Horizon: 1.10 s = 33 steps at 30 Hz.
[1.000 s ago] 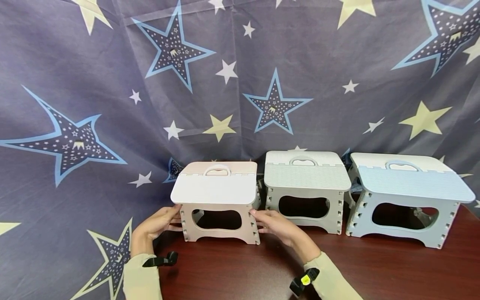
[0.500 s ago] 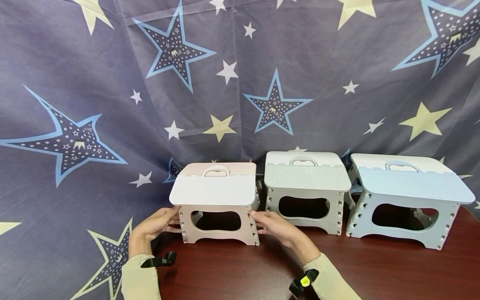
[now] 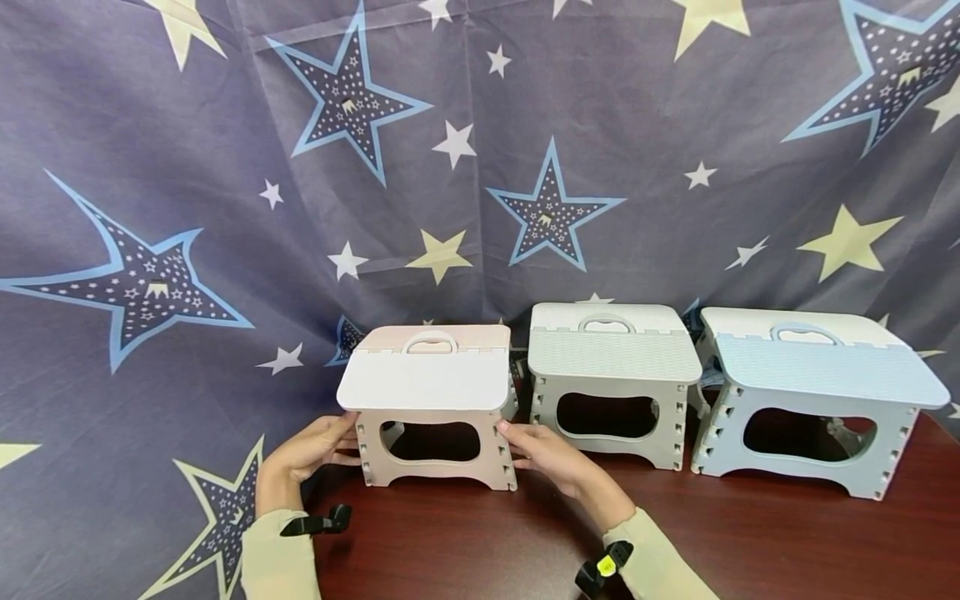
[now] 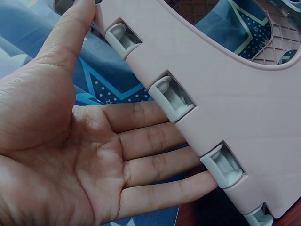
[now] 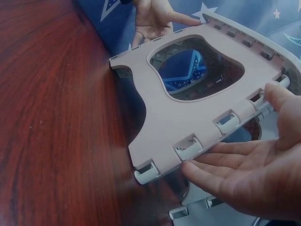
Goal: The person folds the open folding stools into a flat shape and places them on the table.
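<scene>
A pink folding step stool [image 3: 438, 475] with a white top panel and a pale carry handle stands upright on the table in the head view. My left hand [image 3: 318, 446] is at its left side, and my right hand [image 3: 551, 454] touches its right side. In the left wrist view, the left hand's fingers [image 4: 155, 165] stretch out straight to the hinged side edge, with the thumb higher up near the top. The right wrist view shows the right hand's thumb [image 5: 277, 94] on the edge near the top and its fingers along the side; their tips are partly hidden.
A grey-green folding stool [image 3: 618, 358] stands close to the right of the pink one. Beyond it is a blue folding stool [image 3: 825, 367]. All rest on a dark red wooden table [image 3: 450, 550]. A star-patterned curtain [image 3: 405, 200] hangs behind and to the left.
The pink stool has shifted slightly left, together with both hands, which widens its gap to the grey-green stool. The other two stools have not moved.
</scene>
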{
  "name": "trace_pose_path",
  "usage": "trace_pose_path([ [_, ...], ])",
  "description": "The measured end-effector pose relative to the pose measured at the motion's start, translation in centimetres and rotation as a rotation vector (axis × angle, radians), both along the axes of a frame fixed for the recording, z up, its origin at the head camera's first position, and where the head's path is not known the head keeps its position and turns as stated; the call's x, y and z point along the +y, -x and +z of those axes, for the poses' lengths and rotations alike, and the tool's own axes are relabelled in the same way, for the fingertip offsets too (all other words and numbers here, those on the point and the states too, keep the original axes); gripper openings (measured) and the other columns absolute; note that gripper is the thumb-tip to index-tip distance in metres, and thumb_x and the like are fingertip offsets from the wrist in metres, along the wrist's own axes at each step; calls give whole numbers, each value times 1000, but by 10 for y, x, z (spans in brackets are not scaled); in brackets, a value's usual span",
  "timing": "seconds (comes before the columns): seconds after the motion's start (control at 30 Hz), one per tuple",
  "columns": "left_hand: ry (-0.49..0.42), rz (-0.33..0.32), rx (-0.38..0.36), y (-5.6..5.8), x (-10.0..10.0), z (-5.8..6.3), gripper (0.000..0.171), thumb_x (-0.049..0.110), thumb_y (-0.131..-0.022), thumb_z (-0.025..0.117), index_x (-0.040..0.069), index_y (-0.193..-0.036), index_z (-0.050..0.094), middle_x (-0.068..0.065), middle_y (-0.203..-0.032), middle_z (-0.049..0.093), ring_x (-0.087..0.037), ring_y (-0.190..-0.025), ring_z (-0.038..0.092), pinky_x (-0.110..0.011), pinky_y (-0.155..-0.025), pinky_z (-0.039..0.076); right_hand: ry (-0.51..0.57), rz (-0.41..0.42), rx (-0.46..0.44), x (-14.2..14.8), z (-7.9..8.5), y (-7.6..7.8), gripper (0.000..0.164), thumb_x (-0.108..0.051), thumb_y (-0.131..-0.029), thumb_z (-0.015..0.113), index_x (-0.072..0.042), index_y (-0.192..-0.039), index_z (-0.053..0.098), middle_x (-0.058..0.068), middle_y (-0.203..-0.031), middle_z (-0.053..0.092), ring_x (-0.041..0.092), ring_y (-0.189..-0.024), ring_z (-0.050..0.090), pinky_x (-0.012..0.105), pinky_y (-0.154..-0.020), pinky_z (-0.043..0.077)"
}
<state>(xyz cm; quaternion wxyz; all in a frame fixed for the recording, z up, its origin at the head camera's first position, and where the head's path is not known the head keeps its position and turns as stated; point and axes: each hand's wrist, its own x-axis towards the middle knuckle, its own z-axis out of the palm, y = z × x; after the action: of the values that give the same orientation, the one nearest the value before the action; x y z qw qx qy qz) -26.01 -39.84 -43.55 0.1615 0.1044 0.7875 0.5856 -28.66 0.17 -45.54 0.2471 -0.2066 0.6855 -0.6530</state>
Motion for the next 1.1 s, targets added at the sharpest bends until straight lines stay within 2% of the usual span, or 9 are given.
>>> trace_pose_path([
  [0.87,-4,22,8,4,-1,-5,79,50,-109,32,-22,-138,44,-31,-133,62,-14,-106,70,-50,-94,59,-13,-9,18,-2,-1,1,70,-43,-108,47,12,-150,37,30,-158,37,45,-146,39,55,-115,42],
  [1.1,9,14,16,6,0,-3,80,51,-109,31,-22,-140,42,-37,-136,57,-14,-107,70,-50,-95,58,-6,-6,10,0,-2,3,70,-42,-107,47,12,-150,37,31,-157,37,46,-145,39,56,-115,41],
])
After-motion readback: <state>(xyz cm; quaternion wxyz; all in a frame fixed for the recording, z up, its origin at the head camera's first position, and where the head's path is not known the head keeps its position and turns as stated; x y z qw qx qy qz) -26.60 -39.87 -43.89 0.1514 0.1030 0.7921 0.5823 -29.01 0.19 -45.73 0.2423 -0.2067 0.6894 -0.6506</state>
